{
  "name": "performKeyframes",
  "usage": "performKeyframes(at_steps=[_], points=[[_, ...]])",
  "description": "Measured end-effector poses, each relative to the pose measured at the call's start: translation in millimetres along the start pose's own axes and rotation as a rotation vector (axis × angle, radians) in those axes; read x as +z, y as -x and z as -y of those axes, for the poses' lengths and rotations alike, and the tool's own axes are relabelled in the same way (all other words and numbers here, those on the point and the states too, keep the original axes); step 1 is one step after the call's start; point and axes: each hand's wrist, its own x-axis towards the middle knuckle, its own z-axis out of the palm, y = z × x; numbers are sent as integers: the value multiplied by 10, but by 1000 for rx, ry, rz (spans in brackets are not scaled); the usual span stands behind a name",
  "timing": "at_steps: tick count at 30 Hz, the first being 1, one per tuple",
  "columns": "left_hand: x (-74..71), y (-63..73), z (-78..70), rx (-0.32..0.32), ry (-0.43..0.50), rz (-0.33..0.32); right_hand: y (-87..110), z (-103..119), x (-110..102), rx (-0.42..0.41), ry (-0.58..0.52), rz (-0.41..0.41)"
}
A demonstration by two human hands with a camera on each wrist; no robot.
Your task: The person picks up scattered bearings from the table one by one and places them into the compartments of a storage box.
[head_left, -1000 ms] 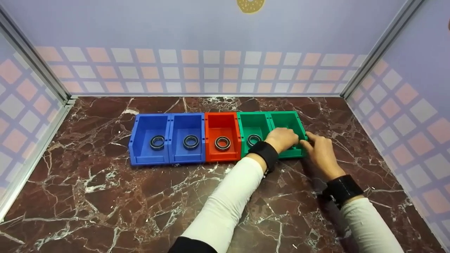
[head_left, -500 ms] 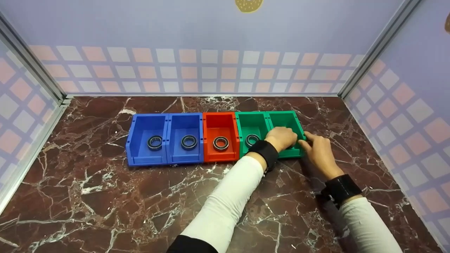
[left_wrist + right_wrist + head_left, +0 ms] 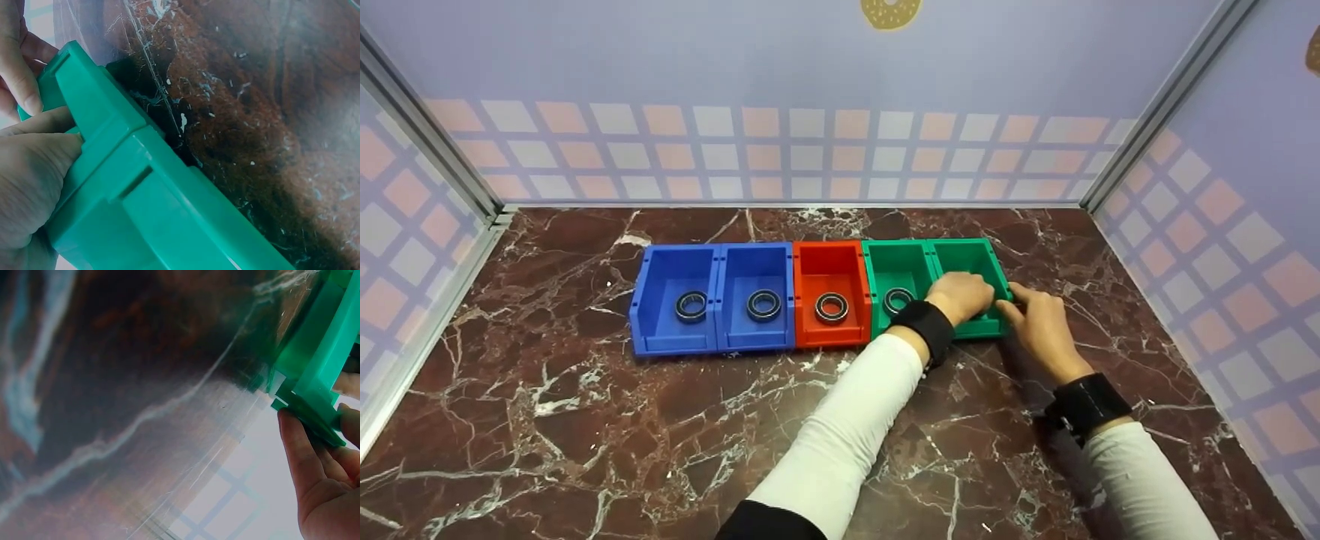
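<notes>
The rightmost green bin (image 3: 964, 259) ends a joined row of storage bins. My left hand (image 3: 961, 294) reaches down into it, with curled fingers near its right wall. In the left wrist view, the thumb and a finger of the left hand (image 3: 31, 180) disappear behind the green plastic (image 3: 152, 197); what lies between them is hidden. My right hand (image 3: 1041, 326) holds that bin's right wall from outside. The right wrist view has the right hand's fingers (image 3: 301, 450) and thumb on the green wall edge (image 3: 323, 377).
Ball bearings lie one each in the left blue bin (image 3: 671, 277), second blue bin (image 3: 756, 270), red bin (image 3: 831, 262) and left green bin (image 3: 896, 262). All stand on a brown marbled table (image 3: 622, 442), with checkered panels (image 3: 780, 90) behind and at the sides.
The whole head view has shifted slightly to the left in the picture. Both hands keep the same place at the rightmost green bin; the bearings have not moved.
</notes>
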Motion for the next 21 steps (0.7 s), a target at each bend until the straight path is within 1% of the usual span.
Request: performKeyframes(at_steps=[6, 10, 17, 21], points=[[-23, 0, 5, 15, 0, 18, -3, -8, -13, 6, -20, 12], [-25, -11, 8, 21, 8, 15, -3, -7, -19, 13, -22, 17], [-40, 2, 8, 12, -4, 52, -1, -14, 6, 14, -6, 2], [-69, 25, 27, 41, 9, 48, -1, -18, 7, 16, -3, 1]])
